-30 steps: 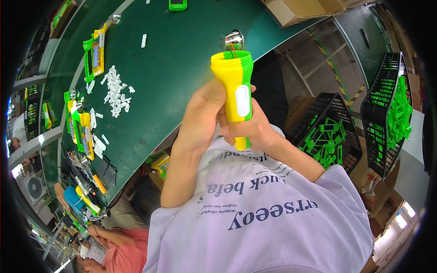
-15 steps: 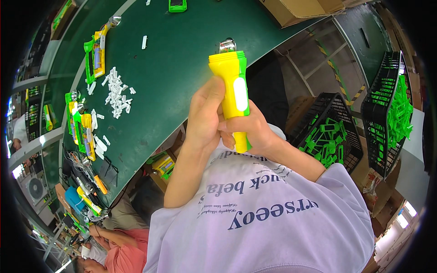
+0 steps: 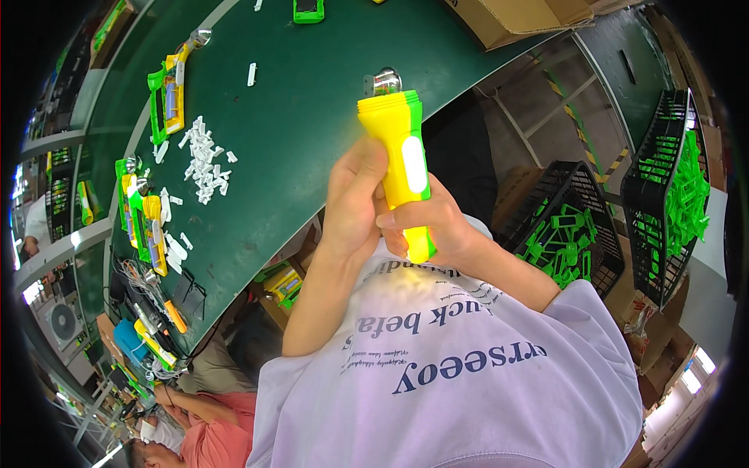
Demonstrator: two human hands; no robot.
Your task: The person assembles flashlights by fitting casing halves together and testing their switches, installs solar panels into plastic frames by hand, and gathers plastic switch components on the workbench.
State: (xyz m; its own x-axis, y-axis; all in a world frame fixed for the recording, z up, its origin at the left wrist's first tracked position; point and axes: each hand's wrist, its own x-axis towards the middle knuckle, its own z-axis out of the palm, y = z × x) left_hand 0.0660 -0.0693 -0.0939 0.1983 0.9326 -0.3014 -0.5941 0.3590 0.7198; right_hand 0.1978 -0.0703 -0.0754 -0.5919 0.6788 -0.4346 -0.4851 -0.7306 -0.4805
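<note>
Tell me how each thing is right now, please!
Flashlight: upright, held in both hands.
Left hand: wrapped round the flashlight.
Right hand: gripping its lower handle.
White pieces: heaped loose on the green table.
Black crate: holding green parts.

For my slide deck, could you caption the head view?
Both hands, left hand and right hand, grip a yellow-green flashlight above a green workbench.

I see an open brown cardboard box (image 3: 519, 19) at the far right edge of the green worktable (image 3: 312, 101); another brown cardboard carton (image 3: 519, 195) stands on the floor beneath.
</note>
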